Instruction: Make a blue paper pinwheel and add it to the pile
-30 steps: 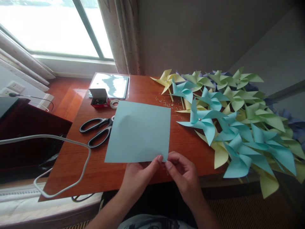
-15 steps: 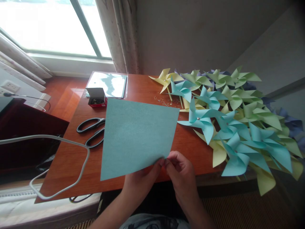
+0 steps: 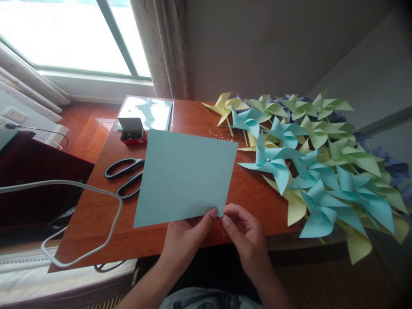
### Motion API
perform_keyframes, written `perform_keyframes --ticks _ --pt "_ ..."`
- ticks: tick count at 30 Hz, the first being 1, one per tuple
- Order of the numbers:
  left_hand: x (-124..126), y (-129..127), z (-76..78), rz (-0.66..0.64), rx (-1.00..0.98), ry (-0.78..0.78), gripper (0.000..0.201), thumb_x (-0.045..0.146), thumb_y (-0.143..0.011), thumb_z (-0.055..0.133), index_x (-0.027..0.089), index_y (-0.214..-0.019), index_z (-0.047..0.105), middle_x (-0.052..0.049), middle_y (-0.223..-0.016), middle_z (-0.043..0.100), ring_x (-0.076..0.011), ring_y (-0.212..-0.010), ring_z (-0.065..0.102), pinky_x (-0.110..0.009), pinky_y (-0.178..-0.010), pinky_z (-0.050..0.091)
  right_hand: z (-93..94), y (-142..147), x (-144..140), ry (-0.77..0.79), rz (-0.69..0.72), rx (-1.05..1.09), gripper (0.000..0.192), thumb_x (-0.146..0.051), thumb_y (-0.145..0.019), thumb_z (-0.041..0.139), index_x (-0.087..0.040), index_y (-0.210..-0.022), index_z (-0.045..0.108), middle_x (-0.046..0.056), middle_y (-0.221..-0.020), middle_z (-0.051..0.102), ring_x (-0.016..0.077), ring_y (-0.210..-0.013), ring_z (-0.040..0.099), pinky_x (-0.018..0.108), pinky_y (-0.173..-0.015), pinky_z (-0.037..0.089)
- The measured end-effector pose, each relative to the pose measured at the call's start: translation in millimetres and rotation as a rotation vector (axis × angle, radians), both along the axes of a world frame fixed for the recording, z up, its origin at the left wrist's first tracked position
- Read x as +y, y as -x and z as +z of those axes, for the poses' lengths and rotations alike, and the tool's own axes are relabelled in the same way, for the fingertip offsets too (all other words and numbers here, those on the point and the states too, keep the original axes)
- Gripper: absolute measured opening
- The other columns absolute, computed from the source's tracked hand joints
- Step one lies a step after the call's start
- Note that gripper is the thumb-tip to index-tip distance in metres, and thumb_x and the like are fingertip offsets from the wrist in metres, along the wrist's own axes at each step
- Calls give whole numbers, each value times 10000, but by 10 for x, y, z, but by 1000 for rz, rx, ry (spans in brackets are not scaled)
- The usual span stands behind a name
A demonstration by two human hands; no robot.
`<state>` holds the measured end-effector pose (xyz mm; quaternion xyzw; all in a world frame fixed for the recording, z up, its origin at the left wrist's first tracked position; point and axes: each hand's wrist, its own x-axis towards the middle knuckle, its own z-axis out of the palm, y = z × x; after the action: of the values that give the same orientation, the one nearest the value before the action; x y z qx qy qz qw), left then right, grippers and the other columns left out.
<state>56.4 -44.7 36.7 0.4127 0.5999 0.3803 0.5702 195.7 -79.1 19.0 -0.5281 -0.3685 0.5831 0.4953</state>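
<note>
A light blue square paper sheet (image 3: 185, 176) is held over the wooden table (image 3: 96, 214), tilted a little. My left hand (image 3: 189, 240) pinches its near right corner from below. My right hand (image 3: 244, 238) has its fingertips at that same corner, thumb and forefinger closed on the edge. Black scissors (image 3: 124, 174) lie on the table to the left, partly covered by the sheet.
A big heap of blue, green and yellow paper pinwheels (image 3: 315, 167) fills the table's right side. A small red box (image 3: 132, 131) and a clear plastic folder (image 3: 146, 112) sit at the back left. Tiny pins (image 3: 222, 135) are scattered behind. A grey cable (image 3: 96, 240) loops at the left edge.
The sheet was lifted and tipped up toward me, then lowered flatter again. Both hands stayed on its near right corner.
</note>
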Motion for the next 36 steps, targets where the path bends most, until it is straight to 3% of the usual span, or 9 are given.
perform_keyframes --ticks 11,21,29,33,36 --pt "25 -28 43 21 -60 56 160 317 -744 754 168 -689 738 -28 -740 782 -206 -740 700 -274 -734 533 22 -14 19 -54 18 -122 196 -369 -938 629 -196 -850 656 15 -803 603 147 -678 519 257 -603 418" --pt "-22 6 -39 -19 5 50 225 383 -780 751 167 -720 738 -34 -757 776 -216 -765 694 -289 -745 513 -18 -3 11 -27 -4 -152 209 -369 -949 615 -195 -834 632 -10 -756 573 120 -630 504 239 -568 395" --pt "-12 -22 7 4 15 -6 200 355 -764 737 179 -671 718 -22 -719 767 -201 -720 697 -274 -731 534 -35 11 50 -45 -30 -259 167 -304 -918 605 -194 -793 607 -4 -725 592 141 -639 548 243 -582 426" --pt "-45 -39 2 26 92 8 206 380 -745 729 196 -654 729 -26 -686 767 -231 -706 716 -305 -725 556 -37 27 65 -20 -30 -272 178 -315 -904 607 -197 -772 593 -2 -723 592 148 -640 540 254 -589 420" --pt "-77 -46 -31 9 199 -17 209 399 -747 703 213 -666 752 -43 -723 787 -274 -755 737 -378 -838 564 -47 44 73 -3 -52 -259 186 -326 -895 615 -199 -760 594 -3 -713 590 148 -639 529 258 -593 410"
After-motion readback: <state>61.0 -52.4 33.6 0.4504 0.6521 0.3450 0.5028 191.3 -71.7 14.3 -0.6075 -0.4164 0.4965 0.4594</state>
